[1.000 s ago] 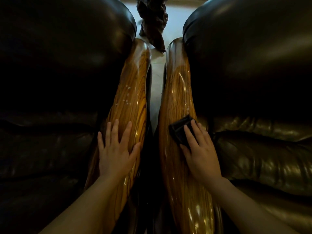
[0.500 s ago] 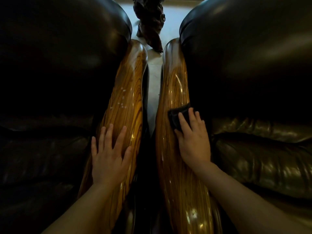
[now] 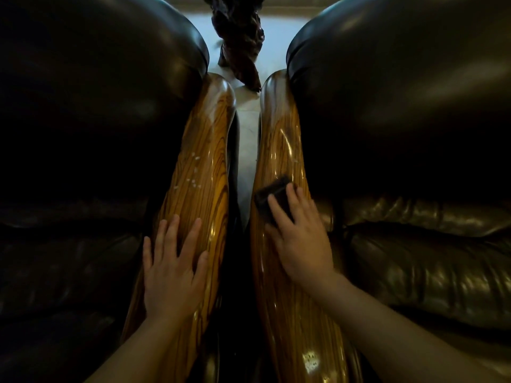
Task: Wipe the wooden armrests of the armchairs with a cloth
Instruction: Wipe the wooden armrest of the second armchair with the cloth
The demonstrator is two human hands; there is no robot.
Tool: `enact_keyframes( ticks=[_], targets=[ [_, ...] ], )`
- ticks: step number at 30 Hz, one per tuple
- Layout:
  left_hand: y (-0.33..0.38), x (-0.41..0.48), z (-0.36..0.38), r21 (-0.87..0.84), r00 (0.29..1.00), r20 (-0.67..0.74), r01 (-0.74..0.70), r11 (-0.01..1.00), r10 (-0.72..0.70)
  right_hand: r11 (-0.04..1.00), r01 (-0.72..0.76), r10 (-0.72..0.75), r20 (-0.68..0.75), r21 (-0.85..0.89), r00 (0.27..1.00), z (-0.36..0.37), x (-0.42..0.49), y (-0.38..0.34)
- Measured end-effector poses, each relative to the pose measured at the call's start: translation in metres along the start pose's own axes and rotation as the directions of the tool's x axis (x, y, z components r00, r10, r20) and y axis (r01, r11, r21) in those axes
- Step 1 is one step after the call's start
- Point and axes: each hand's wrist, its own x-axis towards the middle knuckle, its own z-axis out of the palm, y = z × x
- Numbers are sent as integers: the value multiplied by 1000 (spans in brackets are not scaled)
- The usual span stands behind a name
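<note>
Pressing dark cloth [image 3: 272, 195] flat under right hand [image 3: 300, 239] fingertips on right armrest [image 3: 279, 150]; left hand [image 3: 172, 272] lies open, empty, on left armrest [image 3: 201, 167].

Two glossy, golden-brown wooden armrests with bold dark grain run side by side up the middle of the frame, a narrow gap between them. The left armrest [image 3: 201, 172] is rounded at its far end and carries small pale specks on its upper middle stretch. The right armrest [image 3: 279, 150] shines with streaks of reflected light. A small, dark, folded cloth [image 3: 272, 193] lies flat on the right armrest, just right of the frame's centre, its near part covered.
</note>
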Motion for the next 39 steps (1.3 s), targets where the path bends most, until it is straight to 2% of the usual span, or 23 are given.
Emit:
enact_keyframes(
  ticks=[2, 3, 4, 8, 9, 11, 14, 15, 17, 19, 21, 23, 25, 27, 29, 31, 36, 39],
  targets=[
    [0, 0, -2, -1, 1000, 5, 15, 1000, -15, 986, 161, -159, 55, -38, 986, 4, -41, 6],
    [-1, -1, -2, 0, 1000, 5, 15, 1000, -15, 980, 196, -193, 76, -44, 978, 6, -53, 15],
    [1, -1, -1, 2, 1000, 2, 6, 1000, -6, 984, 173, -171, 68, -30, 983, 6, -55, 25],
    [-3, 0, 3, -2, 1000, -18, -1, 1000, 1, 989, -132, 133, -19, 68, 991, -4, 15, 16],
    [-3, 0, 4, -12, 1000, -22, 5, 1000, -5, 986, -147, 149, -18, 79, 989, -5, 29, 8],
    [-3, 0, 3, -27, 1000, -21, 14, 1000, -14, 997, -61, 61, -4, 41, 998, -2, 25, 0],
    [2, -1, 0, -64, 999, -36, 14, 998, -16, 985, 171, -170, 87, -6, 982, -3, -24, 13],
    [2, -1, -1, -70, 999, -36, 13, 997, -15, 985, 173, -173, 103, 8, 980, -5, -33, 21],
    [1, 0, -1, -81, 999, -42, 18, 997, -22, 997, 9, -16, 80, 82, 997, -9, -21, 28],
    [1, -1, -1, -84, 999, -47, 22, 996, -26, 973, -177, 171, 55, 148, 984, -12, 13, 20],
    [2, 0, -1, -91, 998, -60, 7, 996, -12, 939, -269, 264, 53, 215, 963, -14, 57, 13],
    [2, 1, 0, -88, 998, -64, 5, 996, -11, 928, -301, 295, 61, 220, 954, -17, 94, 10],
    [0, 0, 1, -78, 998, -59, 7, 997, -12, 955, -256, 252, 42, 153, 967, -16, 108, 11],
    [-1, -1, 1, -75, 999, -51, 8, 997, -12, 989, -125, 123, 24, 85, 992, -14, 91, 14],
    [-2, 0, 2, -76, 999, -49, 4, 997, -8, 998, 53, -54, 71, 14, 996, -11, 55, 20],
    [-4, -1, 4, -74, 999, -45, 3, 997, -7, 991, 132, -126, 148, -28, 981, -9, 37, 35],
    [-3, 1, 4, -70, 999, -43, 11, 997, -15, 996, -89, 87, 91, 13, 992, -7, 128, 29],
    [-2, 3, 2, -63, 1000, -30, 5, 998, -7, 994, -111, 113, 91, -23, 989, -5, 159, 19]
  ],
)
